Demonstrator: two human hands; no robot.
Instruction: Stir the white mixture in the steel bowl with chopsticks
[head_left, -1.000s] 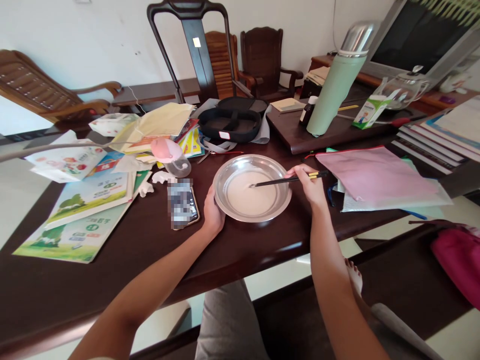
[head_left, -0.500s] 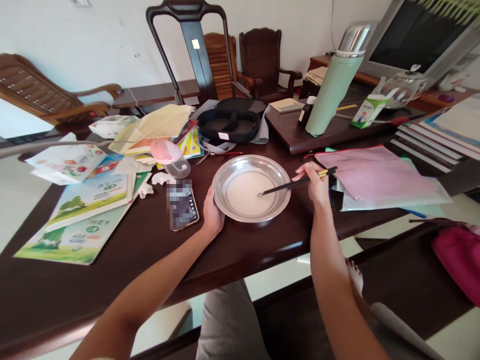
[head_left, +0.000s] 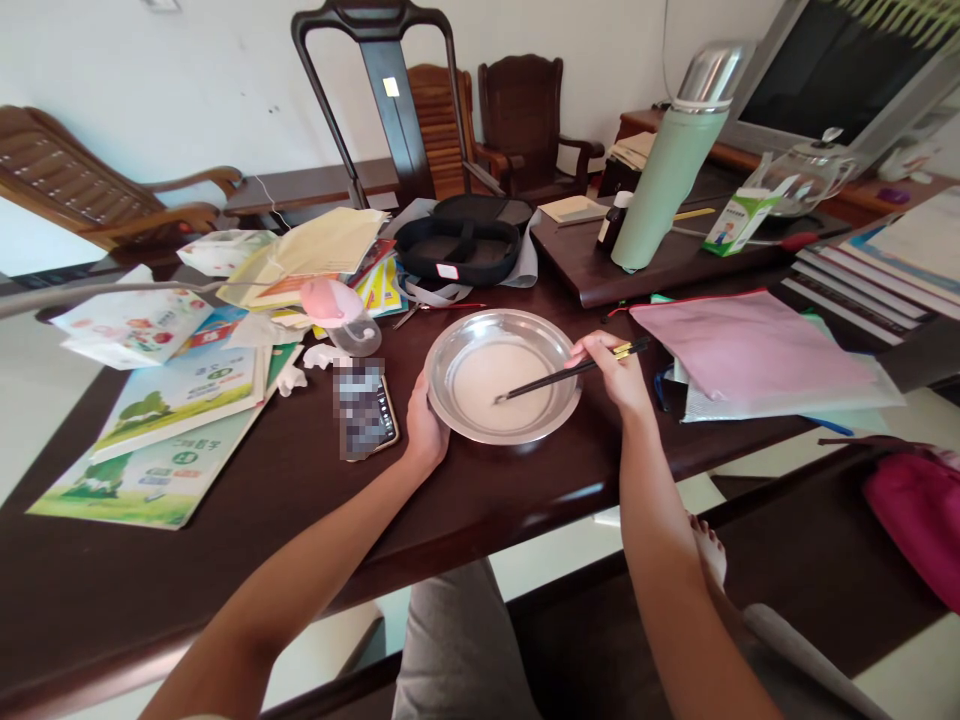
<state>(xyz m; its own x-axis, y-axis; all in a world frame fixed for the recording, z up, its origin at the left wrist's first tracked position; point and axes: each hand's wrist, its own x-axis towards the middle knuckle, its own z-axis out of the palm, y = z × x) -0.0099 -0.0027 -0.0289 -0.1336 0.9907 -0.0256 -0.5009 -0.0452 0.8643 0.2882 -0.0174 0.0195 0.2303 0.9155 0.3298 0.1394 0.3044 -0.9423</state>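
A round steel basin (head_left: 450,410) rests on the dark wooden table with a milky, off-white liquid (head_left: 499,375) in it. My left hand (head_left: 427,425) grips the basin's left rim, its fingers partly hidden by the wall. In my right hand (head_left: 611,370) is a pair of black chopsticks (head_left: 551,379) with gold bands near the top. They slant down to the left over the right rim, their tips in the liquid. Left of my left hand lies a phone (head_left: 366,410), its screen blurred out.
Booklets (head_left: 161,450), crumpled tissue (head_left: 292,378) and a pink-lidded container (head_left: 337,310) lie to the left. Behind the basin is a black case (head_left: 457,240). At right are a pink zip pouch (head_left: 750,345) and, on a raised board, a green thermos (head_left: 671,180).
My right hand has moved slightly left, and the chopstick tips have shifted left and a little down through the liquid. The left hand and basin stay put.
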